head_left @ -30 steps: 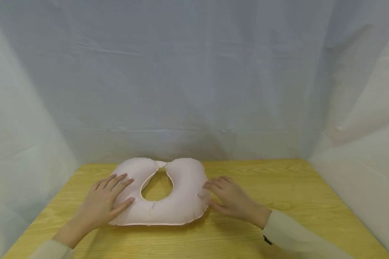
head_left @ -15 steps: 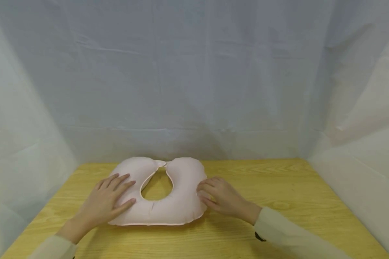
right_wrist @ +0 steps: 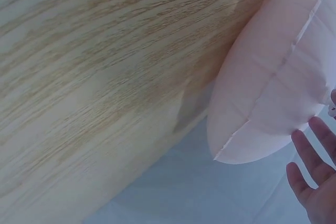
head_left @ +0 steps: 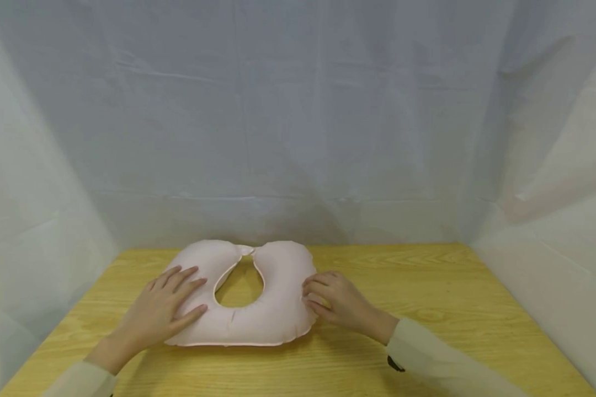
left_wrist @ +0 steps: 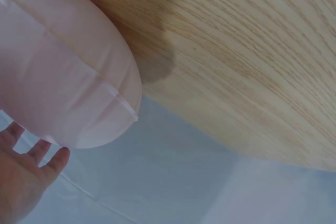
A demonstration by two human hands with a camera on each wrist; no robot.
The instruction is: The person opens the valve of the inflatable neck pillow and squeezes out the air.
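Note:
A pale pink inflatable U-shaped neck pillow lies on the table, its two ends meeting at the far side. My left hand rests spread on its left part; in the left wrist view its fingertips touch the rounded pink side. At the pillow's right side, my right hand pinches the small clear air valve between thumb and fingers. Most of that valve is hidden by the fingers. The right wrist view shows the other fingers held out against the pillow's side.
The wooden table has light grain and extends right of the pillow. A grey-white sheet hangs behind it, with pale sheets along both sides. Light sleeves cover the forearms, and something dark shows under the right cuff.
My right hand has moved left onto the pillow's right side and closed its fingertips over the valve. My left hand and the pillow have hardly shifted.

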